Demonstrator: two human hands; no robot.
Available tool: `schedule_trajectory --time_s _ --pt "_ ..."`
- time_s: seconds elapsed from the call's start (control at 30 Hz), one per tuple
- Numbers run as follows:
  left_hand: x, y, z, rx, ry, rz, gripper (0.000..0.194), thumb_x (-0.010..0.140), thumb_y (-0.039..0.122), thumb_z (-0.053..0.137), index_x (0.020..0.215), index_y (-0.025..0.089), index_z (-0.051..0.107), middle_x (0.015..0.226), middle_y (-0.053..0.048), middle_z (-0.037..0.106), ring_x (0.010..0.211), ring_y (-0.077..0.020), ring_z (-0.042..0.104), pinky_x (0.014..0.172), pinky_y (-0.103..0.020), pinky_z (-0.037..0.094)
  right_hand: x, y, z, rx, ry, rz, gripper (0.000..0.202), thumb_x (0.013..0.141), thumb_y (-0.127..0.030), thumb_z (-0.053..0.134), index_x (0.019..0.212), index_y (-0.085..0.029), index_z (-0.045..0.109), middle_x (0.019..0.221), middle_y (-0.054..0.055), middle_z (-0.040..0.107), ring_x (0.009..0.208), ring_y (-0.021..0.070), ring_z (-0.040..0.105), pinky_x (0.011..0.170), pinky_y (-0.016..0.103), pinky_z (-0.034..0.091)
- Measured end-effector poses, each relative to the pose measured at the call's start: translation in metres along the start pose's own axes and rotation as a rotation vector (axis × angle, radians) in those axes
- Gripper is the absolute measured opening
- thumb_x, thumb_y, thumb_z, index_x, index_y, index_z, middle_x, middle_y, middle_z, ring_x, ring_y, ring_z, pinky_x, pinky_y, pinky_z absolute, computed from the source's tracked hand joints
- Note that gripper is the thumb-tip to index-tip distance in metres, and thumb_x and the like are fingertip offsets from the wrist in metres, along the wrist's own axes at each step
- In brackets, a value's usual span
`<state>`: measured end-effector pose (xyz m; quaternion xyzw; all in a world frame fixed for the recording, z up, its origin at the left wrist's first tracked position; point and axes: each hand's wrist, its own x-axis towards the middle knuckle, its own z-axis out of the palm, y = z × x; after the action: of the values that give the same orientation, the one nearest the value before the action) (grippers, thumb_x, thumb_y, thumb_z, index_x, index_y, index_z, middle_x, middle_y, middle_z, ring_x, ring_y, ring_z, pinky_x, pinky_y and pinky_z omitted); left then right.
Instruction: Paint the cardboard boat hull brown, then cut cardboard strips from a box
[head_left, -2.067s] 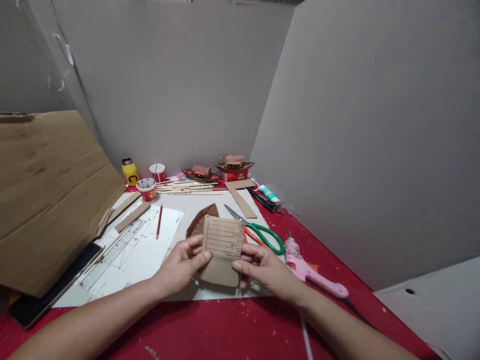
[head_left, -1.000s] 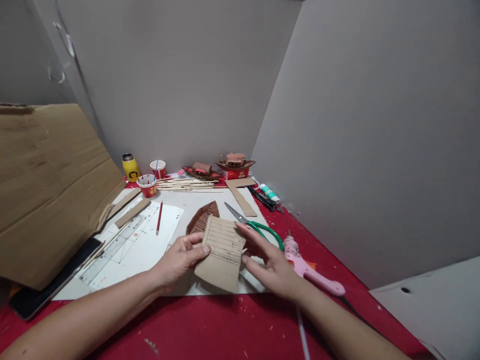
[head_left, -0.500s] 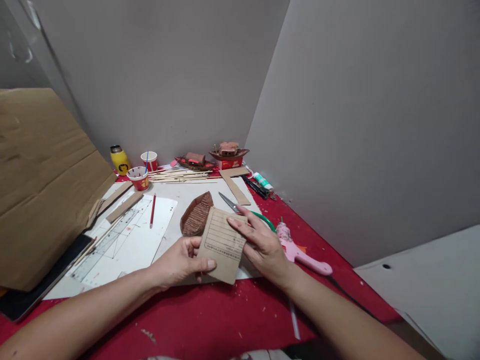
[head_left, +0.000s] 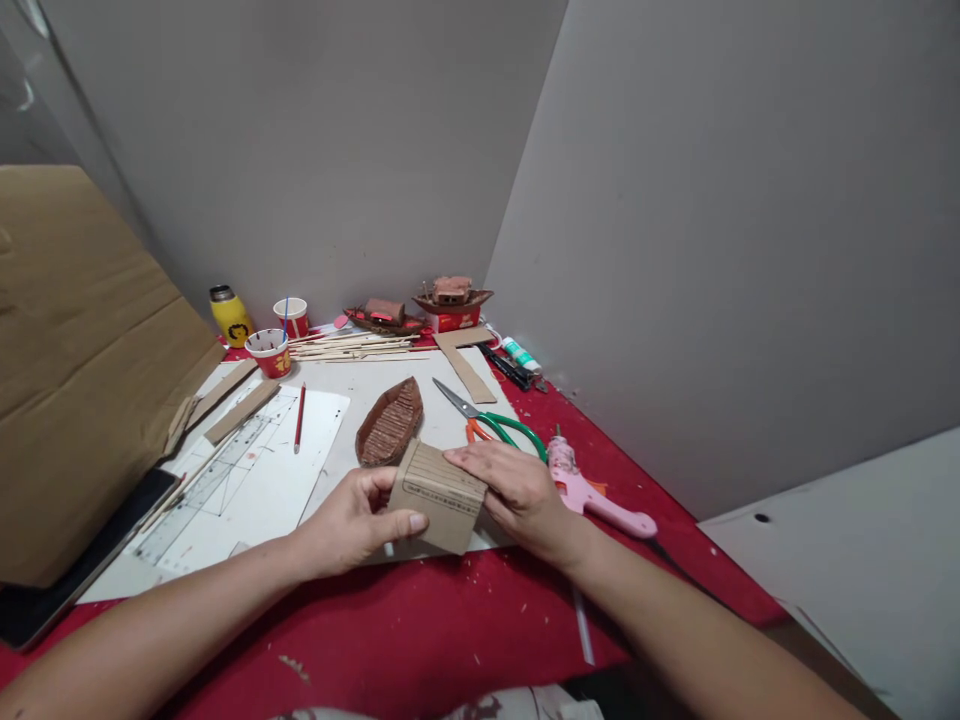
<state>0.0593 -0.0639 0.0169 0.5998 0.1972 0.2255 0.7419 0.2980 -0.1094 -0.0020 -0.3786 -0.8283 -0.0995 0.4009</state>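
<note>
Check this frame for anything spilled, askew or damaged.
Only untidiness: small scraps litter the red tablecloth, and the front paper cup has dark smears inside its rim. The large cardboard sheet tilts over a dark flat device, partly covering it.

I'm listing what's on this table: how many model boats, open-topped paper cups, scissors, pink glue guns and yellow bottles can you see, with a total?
Model boats: 3
Open-topped paper cups: 2
Scissors: 1
Pink glue gun: 1
Yellow bottle: 1
Total: 8

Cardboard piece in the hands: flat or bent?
Bent: between the left hand and right hand, the cardboard piece curves over, its lined part angling away from the plain part.
</note>
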Motion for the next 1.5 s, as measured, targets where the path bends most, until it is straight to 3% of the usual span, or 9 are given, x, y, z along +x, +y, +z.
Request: schedule_trajectory --time_s 0.27,0.47,0.7,0.83,0.93,1.1,1.17,1.27,1.5 --pt "-0.002 0.001 0.003 0.01 -0.02 0.02 0.033 0.082 0.03 0.076 0.111 0.015 0.074 0.102 -0.007 0.078 0.092 -0.0178 0.068 0.088 -0.029 0.05 -0.006 -0.001 0.0 0.018 0.073 0.08 0.052 0.092 -0.007 0.05 0.14 -0.027 0.053 0.118 0.012 0.071 0.11 0.0213 0.07 0.087 0.037 0.061" --pt "-0.004 0.001 0.008 -0.02 0.038 -0.021 0.051 0.073 0.045 0.082 0.113 0.015 0.072 0.1 -0.008 0.076 0.087 -0.0187 0.069 0.082 -0.029 0.052 -0.011 0.001 -0.006 0.091 0.091 0.091 0.063 0.089 -0.005 0.056 0.145 -0.033 0.049 0.127 0.008 0.068 0.116 0.0211 0.067 0.095 0.034 0.059" --pt "-0.018 0.044 -0.001 0.031 0.203 0.077 0.042 0.073 0.043 0.082 0.103 0.016 0.071 0.091 -0.004 0.072 0.078 -0.0135 0.066 0.075 -0.025 0.052 -0.014 -0.004 -0.002 0.156 0.173 0.142 0.064 0.09 -0.01 0.06 0.148 -0.032 0.045 0.136 0.007 0.062 0.125 0.0224 0.061 0.107 0.035 0.052" --pt "-0.048 0.082 -0.024 0.283 0.474 0.219 0.034 0.08 0.04 0.077 0.106 0.018 0.072 0.097 -0.005 0.074 0.086 -0.0167 0.067 0.078 -0.026 0.053 -0.014 -0.004 0.001 0.179 0.187 0.182 0.062 0.091 -0.012 0.06 0.147 -0.032 0.045 0.131 0.007 0.065 0.114 0.0215 0.067 0.1 0.036 0.057" --pt "-0.076 0.099 -0.051 0.483 0.763 0.233 0.043 0.082 0.043 0.074 0.117 0.02 0.069 0.105 -0.006 0.075 0.095 -0.0209 0.068 0.081 -0.029 0.055 -0.009 -0.007 -0.002 0.137 0.163 0.193 0.058 0.092 -0.014 0.061 0.145 -0.031 0.048 0.129 0.008 0.067 0.112 0.0218 0.069 0.098 0.037 0.059" --pt "-0.103 0.098 -0.127 0.738 1.13 0.116 0.052 0.072 0.052 0.074 0.115 0.024 0.067 0.104 -0.002 0.076 0.085 -0.0228 0.069 0.071 -0.034 0.058 0.002 -0.013 -0.006 0.162 0.108 0.186 0.041 0.093 -0.014 0.058 0.133 -0.024 0.058 0.12 0.01 0.072 0.108 0.0196 0.071 0.094 0.034 0.06" --pt "-0.103 0.094 -0.158 0.897 1.196 0.057 0.044 0.071 0.048 0.069 0.107 0.023 0.068 0.094 -0.003 0.078 0.074 -0.0246 0.07 0.065 -0.038 0.059 0.005 -0.012 -0.006 0.173 0.087 0.172 0.037 0.094 -0.015 0.057 0.13 -0.022 0.059 0.119 0.011 0.073 0.107 0.0193 0.071 0.092 0.032 0.061" --pt "-0.099 0.087 -0.184 1.13 1.196 0.061 0.04 0.074 0.042 0.06 0.105 0.017 0.068 0.099 -0.01 0.077 0.085 -0.0307 0.072 0.073 -0.043 0.059 0.005 -0.01 -0.003 0.148 0.063 0.166 0.034 0.093 -0.016 0.057 0.127 -0.021 0.062 0.116 0.01 0.074 0.105 0.0193 0.072 0.091 0.03 0.061" --pt "-0.096 0.072 -0.194 1.432 1.28 0.159 0.052 0.079 0.026 0.056 0.128 0.01 0.061 0.109 -0.015 0.076 0.088 -0.0261 0.074 0.083 -0.039 0.058 -0.006 0.006 0.01 0.034 0.028 0.091 0.029 0.093 -0.029 0.057 0.121 -0.025 0.065 0.112 0.007 0.076 0.1 0.0226 0.075 0.085 0.027 0.063"
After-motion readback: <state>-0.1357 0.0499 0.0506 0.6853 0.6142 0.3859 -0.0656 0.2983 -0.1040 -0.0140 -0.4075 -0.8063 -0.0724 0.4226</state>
